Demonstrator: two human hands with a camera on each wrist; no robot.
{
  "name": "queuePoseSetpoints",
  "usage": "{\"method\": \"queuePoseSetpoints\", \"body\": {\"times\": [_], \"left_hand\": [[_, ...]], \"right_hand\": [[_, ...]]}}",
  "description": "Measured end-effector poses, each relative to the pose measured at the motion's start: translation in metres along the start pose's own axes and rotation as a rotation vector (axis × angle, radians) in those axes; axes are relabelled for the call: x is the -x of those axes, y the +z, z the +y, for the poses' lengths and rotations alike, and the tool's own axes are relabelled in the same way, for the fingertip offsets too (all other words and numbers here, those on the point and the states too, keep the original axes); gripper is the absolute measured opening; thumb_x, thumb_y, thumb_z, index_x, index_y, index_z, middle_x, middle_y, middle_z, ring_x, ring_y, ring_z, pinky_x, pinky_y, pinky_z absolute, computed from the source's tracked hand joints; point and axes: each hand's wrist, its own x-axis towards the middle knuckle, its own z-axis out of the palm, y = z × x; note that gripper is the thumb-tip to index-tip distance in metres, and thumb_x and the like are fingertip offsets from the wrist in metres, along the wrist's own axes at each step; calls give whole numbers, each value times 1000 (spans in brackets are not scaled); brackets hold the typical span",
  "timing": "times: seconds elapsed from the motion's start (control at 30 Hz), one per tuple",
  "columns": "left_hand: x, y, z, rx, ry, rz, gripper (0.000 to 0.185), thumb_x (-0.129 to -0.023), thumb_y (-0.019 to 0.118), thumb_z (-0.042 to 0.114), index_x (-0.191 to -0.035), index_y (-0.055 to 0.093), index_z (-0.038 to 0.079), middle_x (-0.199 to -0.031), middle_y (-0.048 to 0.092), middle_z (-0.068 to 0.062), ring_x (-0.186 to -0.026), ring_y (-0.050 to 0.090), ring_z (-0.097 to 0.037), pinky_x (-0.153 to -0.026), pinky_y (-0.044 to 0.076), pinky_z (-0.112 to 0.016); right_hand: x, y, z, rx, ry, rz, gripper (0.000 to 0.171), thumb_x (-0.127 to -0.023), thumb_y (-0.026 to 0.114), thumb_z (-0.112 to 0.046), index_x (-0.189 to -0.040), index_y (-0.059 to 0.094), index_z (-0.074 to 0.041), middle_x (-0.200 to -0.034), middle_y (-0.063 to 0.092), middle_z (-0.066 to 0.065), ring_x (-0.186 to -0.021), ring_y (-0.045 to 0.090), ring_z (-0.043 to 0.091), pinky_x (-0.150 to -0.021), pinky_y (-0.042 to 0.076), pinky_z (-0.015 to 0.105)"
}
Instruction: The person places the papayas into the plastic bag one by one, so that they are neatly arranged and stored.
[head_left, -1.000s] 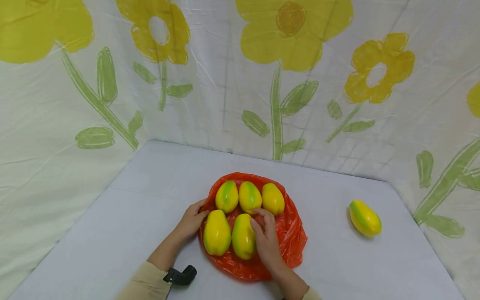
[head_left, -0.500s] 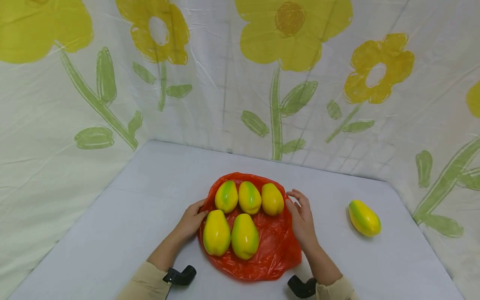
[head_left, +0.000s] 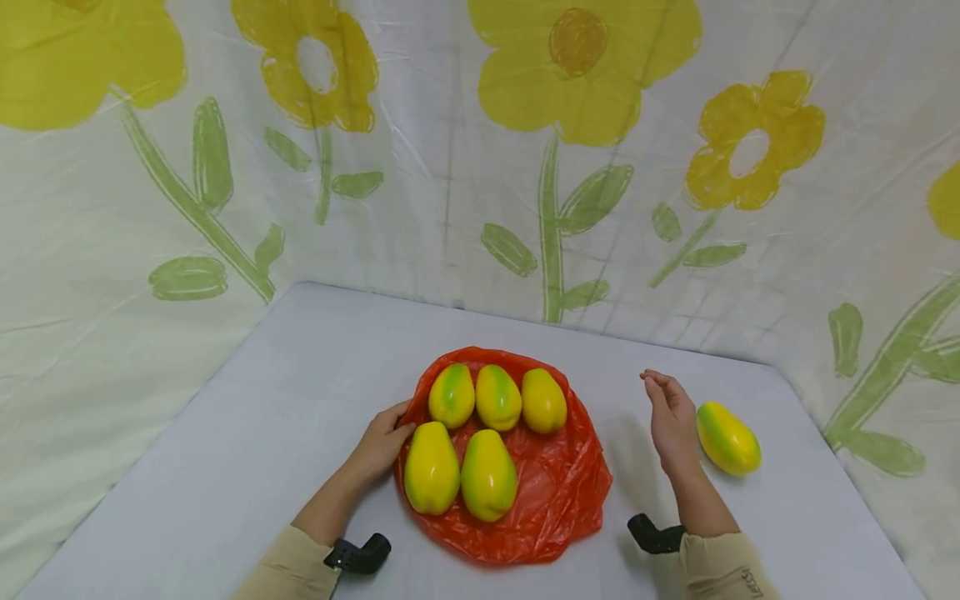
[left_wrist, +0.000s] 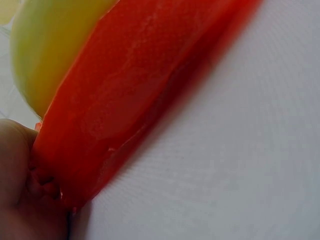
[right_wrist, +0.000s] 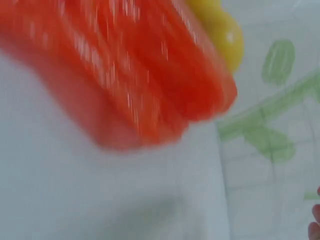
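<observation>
Left hand (head_left: 381, 446) pinches the red bag (head_left: 555, 492) edge on the counter (head_left: 247, 433). Right hand (head_left: 671, 421), fingers relaxed, holds nothing beside the lone papaya (head_left: 728, 437); a full-width wrap suits it.

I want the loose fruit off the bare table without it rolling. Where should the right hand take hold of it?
Grip the lone fruit across its fat middle, coming from above and its left, where the open right hand already is. It lies on its side, ends tapered, so a grip across the belly probably slips least.
</observation>
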Motion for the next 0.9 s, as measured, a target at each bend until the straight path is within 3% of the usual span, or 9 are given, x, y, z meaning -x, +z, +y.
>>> {"method": "queuePoseSetpoints", "body": {"times": [0.17, 0.33, 0.5, 0.7, 0.9], "left_hand": [[0, 0, 0, -3, -9, 2, 44, -95, 42, 9, -138, 43, 4, -139, 48, -15, -126, 47, -31, -105, 38, -49], [0, 0, -1, -2, -2, 4, 43, -95, 42, 9, -138, 43, 4, -138, 49, -15, -124, 48, -30, -105, 39, -49], [0, 0, -1, 4, 10, -1, 43, -95, 43, 9, -138, 43, 3, -138, 49, -16, -124, 48, -30, -105, 38, -49], [0, 0, -1, 6, 17, -2, 43, -95, 42, 8, -138, 43, 3, -137, 49, -16, -123, 49, -29, -105, 39, -49], [1, -1, -1, 12, 23, -5, 43, -95, 42, 8, -138, 43, 3, -136, 50, -16, -122, 50, -29, -105, 39, -49]], "right_hand": [[-16, -25, 11, 71, 53, 115, 48, -98, 38, -38, -125, 52, -1, -137, 49, 11, -130, 40, 23, -112, 31, 42], [-31, -54, 23, 180, 43, 231, 48, -97, 39, -38, -122, 56, -1, -134, 53, 15, -133, 39, 26, -115, 27, 41], [-42, -79, 43, 252, 76, 284, 49, -98, 34, -39, -127, 53, -5, -138, 49, 15, -136, 34, 30, -115, 24, 48], [-50, -103, 59, 318, 183, 258, 52, -98, 31, -39, -135, 46, -5, -144, 40, 18, -132, 34, 36, -112, 26, 54], [-54, -118, 71, 334, 289, 126, 59, -97, 30, -41, -141, 36, -4, -148, 31, 21, -134, 29, 40, -112, 25, 54]]}}
